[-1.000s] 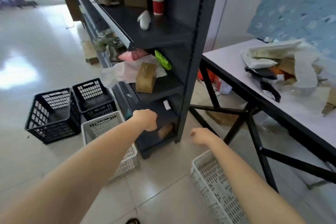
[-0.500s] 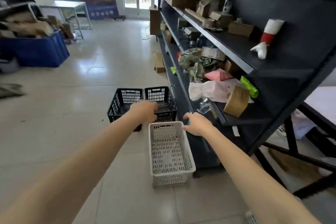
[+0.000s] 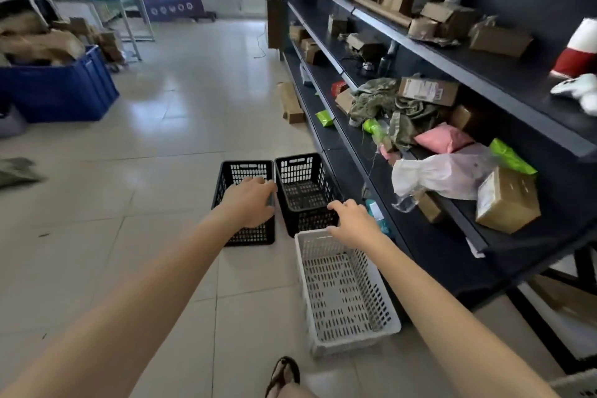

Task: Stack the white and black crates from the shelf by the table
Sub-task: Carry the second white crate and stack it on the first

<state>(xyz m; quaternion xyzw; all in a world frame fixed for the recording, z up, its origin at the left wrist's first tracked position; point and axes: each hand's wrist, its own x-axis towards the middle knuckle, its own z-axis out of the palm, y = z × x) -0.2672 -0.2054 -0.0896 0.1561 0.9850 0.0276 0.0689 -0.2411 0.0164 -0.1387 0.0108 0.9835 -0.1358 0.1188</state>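
White plastic makes up the nearest crate (image 3: 344,287), which sits on the tiled floor (image 3: 161,145) just beside the dark shelf (image 3: 429,255). Its long side runs away from the person, along the shelf. Two black crates sit past its far end, side by side. The left black crate (image 3: 240,236) and the right black crate (image 3: 303,191) both point the same way as the white one. The left hand (image 3: 250,202) is over the left black crate, fingers loosely open, holding nothing. The right hand (image 3: 353,220) is open too, above the white crate's far rim.
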